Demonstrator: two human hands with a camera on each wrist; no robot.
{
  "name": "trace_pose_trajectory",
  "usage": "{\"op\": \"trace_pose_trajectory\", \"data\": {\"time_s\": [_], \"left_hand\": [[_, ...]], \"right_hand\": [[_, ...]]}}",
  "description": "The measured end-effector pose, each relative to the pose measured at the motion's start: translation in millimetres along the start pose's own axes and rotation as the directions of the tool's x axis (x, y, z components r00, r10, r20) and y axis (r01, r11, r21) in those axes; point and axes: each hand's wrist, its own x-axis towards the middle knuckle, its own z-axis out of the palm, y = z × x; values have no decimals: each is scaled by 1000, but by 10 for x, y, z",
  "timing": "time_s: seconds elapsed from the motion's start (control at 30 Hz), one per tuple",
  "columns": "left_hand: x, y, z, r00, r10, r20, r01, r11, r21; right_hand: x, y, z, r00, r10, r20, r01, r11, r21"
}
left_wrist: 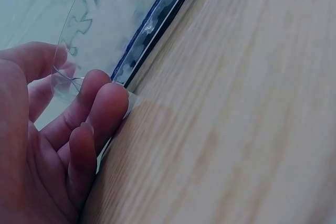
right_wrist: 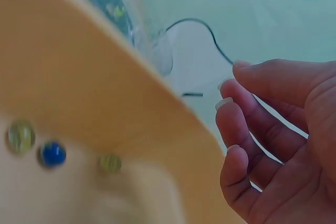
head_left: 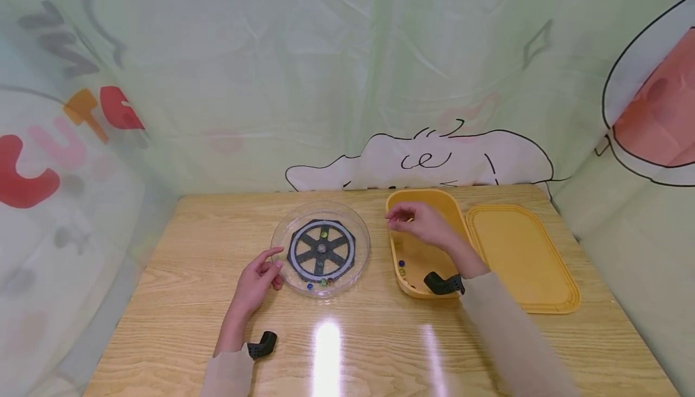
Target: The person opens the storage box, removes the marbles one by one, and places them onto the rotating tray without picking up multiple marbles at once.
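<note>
A clear round dish (head_left: 355, 216) stands mid-table, with a dark spoked wheel (head_left: 320, 267) inside it. A yellow-green marble (head_left: 324, 235) lies on the wheel; a blue marble (head_left: 310, 286) and others rest near the front wall. My left hand (head_left: 255, 282) holds the dish at its left side, thumb and index at the thin rim (left_wrist: 54, 69), other fingertips low against the outside. Over the left wall of a yellow tub (head_left: 429, 193), my right hand (head_left: 420, 223) hangs with loosely bent fingers and nothing visible between them. In the tub are a blue marble (right_wrist: 53, 153) and yellowish marbles (right_wrist: 21, 136).
A yellow lid (head_left: 521, 252) lies flat against the tub's right side. Behind the wooden table (head_left: 217, 222) hangs a pale green printed curtain (head_left: 244, 83), which also runs along both sides. Bare wood lies between the dish and the tub.
</note>
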Motion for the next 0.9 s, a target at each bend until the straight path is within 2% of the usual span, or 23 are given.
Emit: {"op": "trace_pose_trajectory", "data": {"time_s": [0.13,0.27,0.5,0.67,0.9], "left_hand": [[0,17,6,1000,-17,-8,17,1000,19],[0,33,8,1000,-22,-8,22,1000,22],[-4,37,-15,1000,5,-3,-5,1000,0],[0,26,-18,1000,29,7,-29,1000,-12],[-7,19,-16,1000,10,3,-10,1000,-10]], "right_hand": [[-5,121,-63,1000,3,16,-3,1000,5],[-9,210,-117,997,21,76,-20,1000,-12],[0,312,-150,972,106,210,-91,993,-77],[36,390,-118,969,124,213,-105,990,-98],[136,511,-21,972,130,198,-107,986,-125]]}}
